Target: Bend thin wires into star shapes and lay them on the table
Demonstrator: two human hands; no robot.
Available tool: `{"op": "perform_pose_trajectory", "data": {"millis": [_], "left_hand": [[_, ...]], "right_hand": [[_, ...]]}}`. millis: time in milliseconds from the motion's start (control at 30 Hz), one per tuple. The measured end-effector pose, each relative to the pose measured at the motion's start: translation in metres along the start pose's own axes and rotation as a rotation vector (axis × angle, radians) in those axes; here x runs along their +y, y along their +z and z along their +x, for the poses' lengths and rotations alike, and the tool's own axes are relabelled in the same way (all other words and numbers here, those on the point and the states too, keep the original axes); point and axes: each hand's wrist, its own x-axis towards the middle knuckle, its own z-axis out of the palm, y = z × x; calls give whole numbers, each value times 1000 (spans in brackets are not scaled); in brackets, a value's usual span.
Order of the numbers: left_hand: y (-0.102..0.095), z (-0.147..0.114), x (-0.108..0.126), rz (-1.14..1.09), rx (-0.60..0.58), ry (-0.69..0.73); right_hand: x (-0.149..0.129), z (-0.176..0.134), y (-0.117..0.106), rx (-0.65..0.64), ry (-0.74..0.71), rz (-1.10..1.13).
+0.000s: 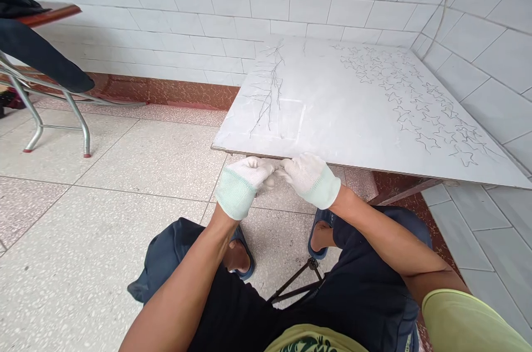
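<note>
My left hand [249, 177] and my right hand [306, 174], both in white knit gloves with pale green cuffs, meet fingertip to fingertip at the near edge of a white board [332, 113]. Their fingers are closed in a pinch. Between them barely shows a thin grey piece that looks like wire; its shape is mostly hidden by the gloves. On the board's left part lie loose, crooked lengths of thin wire [272, 88]. Its right side carries many star-shaped wire outlines [432, 113], spread from the back to the near right corner.
White wall tiles [291, 8] border the board behind and at right. To the left, a folding chair [78, 119] with metal legs stands by a brown tabletop [54, 13]. Below are my slippers [318, 238] and a dark thin-legged stand [297, 280] on the speckled floor [124, 219].
</note>
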Motion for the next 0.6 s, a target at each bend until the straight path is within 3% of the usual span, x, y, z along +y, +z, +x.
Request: {"op": "perform_pose_trajectory", "data": {"millis": [133,233,333,400,467,600], "left_hand": [[11,-17,7,103,182,68],[16,-28,13,185,261,83],[17,-32,17,148,256,71],[16,-31,18,114,240,88],[15,-29,19,91,226,118],[9,-24,18,30,199,116]], "right_hand": [[1,1,7,57,62,105],[0,4,7,62,158,302],[-5,4,2,53,322,655],[-10,2,-3,119,411,907],[-13,-1,-8,158,444,1119],[-14,-3,-12,110,435,1365]]}}
